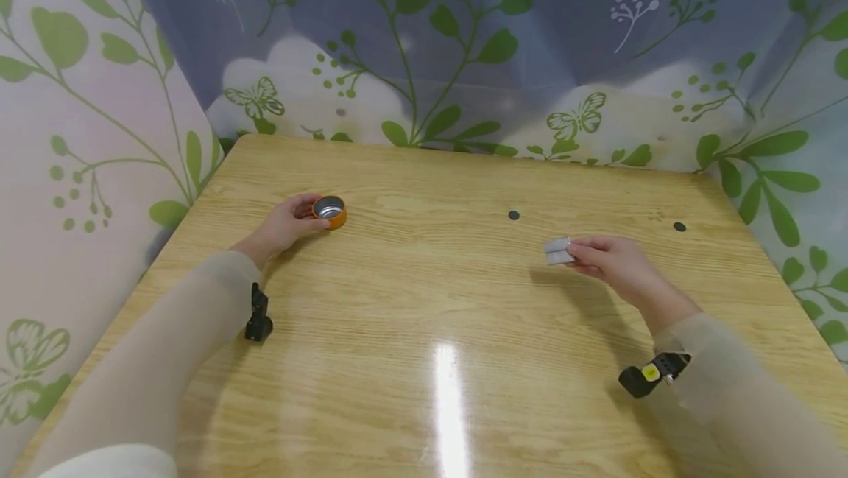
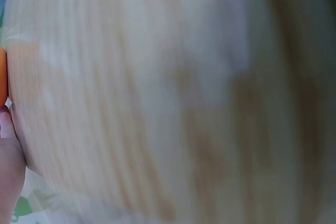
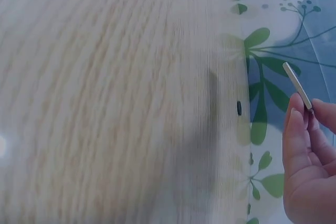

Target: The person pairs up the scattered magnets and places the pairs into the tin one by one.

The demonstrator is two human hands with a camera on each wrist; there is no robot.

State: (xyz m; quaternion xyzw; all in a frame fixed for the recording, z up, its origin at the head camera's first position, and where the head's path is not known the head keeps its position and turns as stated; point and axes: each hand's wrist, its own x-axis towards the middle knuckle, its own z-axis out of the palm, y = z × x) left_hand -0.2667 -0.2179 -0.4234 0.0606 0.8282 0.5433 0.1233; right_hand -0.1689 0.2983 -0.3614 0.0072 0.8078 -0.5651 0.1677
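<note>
A: With twelve o'clock at the far edge of the pale wood-grain desk point(image 1: 371, 316), where is the thin light-grey flat piece point(image 1: 559, 250)?

B: At the fingertips of the right hand point(image 1: 612, 264), on that hand's nine-to-ten o'clock side. Thumb and fingers pinch it, apparently clear of the desk.

A: Its long axis?

B: Hard to tell; the line across its face runs roughly nine to three.

A: And the left hand point(image 1: 288, 224)?

B: It grips the round orange cup point(image 1: 329, 211), silvery inside and mouth upward, at its three o'clock. Whether the cup touches the desk cannot be told.

A: How do the two things relate?

B: They sit well apart, the cup between nine and ten o'clock from the piece.

A: The arms?

B: The left forearm slants toward one o'clock, the right toward ten.
</note>
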